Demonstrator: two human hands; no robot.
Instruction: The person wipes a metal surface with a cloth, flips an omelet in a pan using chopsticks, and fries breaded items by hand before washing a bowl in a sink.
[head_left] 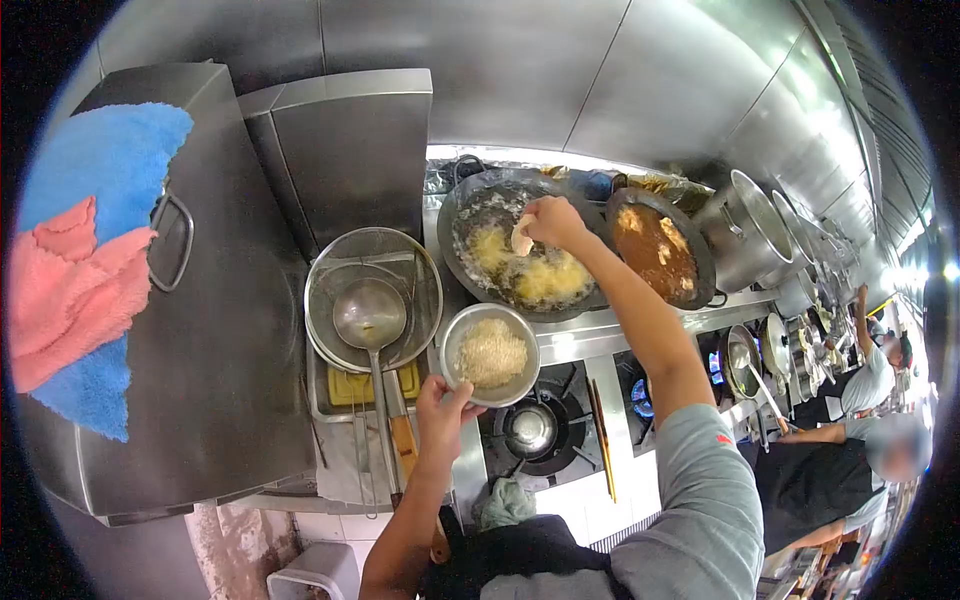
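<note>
My left hand [443, 415] grips the rim of a metal bowl [449, 352], with the thumb over its edge. Pale, coated pieces [491, 353] lie inside the bowl. Over a large dark wok [462, 270] my right hand [553, 222] pinches a pale piece of food [522, 236]. Yellowish pieces [552, 279] bubble in the wok's oil beneath it. To the left of the bowl, a metal ladle [369, 314] rests in a round wire strainer [428, 262].
A second wok [655, 247] holds brown liquid. Tall pots [745, 235] stand beyond it. Chopsticks [602, 440] lie beside a burner [532, 427]; another burner shows blue flame [642, 397]. Blue and pink cloths [95, 280] cover the steel surface at left. Two people [820, 480] work at right.
</note>
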